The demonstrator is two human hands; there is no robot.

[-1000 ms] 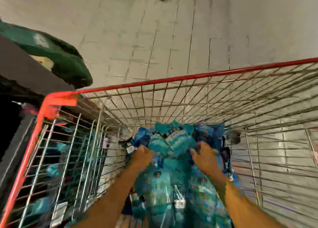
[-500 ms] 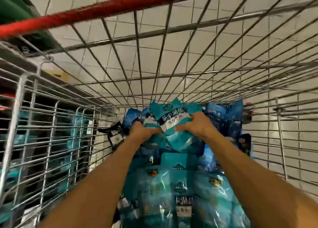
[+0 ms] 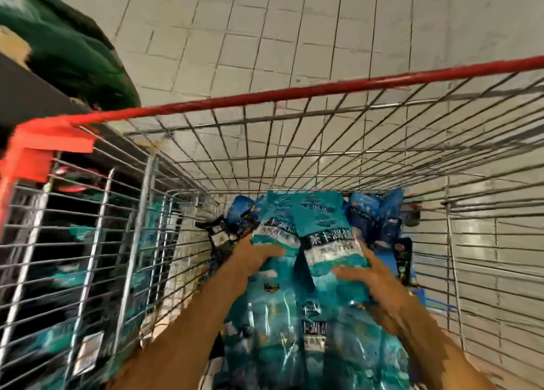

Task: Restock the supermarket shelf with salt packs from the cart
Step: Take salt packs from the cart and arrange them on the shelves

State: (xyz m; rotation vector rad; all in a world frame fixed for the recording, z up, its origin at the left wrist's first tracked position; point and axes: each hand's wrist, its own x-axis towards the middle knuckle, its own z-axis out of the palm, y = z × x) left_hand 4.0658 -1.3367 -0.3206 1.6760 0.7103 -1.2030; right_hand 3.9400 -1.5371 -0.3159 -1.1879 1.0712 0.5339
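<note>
lifting has begun: compared with half a second ago the two teal packs stand higher above the pile, and the view has pulled back, so the red rim is seen again. left hand holds the left pack from its side, right hand holds the right one, fingers curled on the film. i judge the packs will soon leave the cart for the shelf. they look soft, glossy and wrinkled, with white labels, and are inside the cart, at its far end.
</note>
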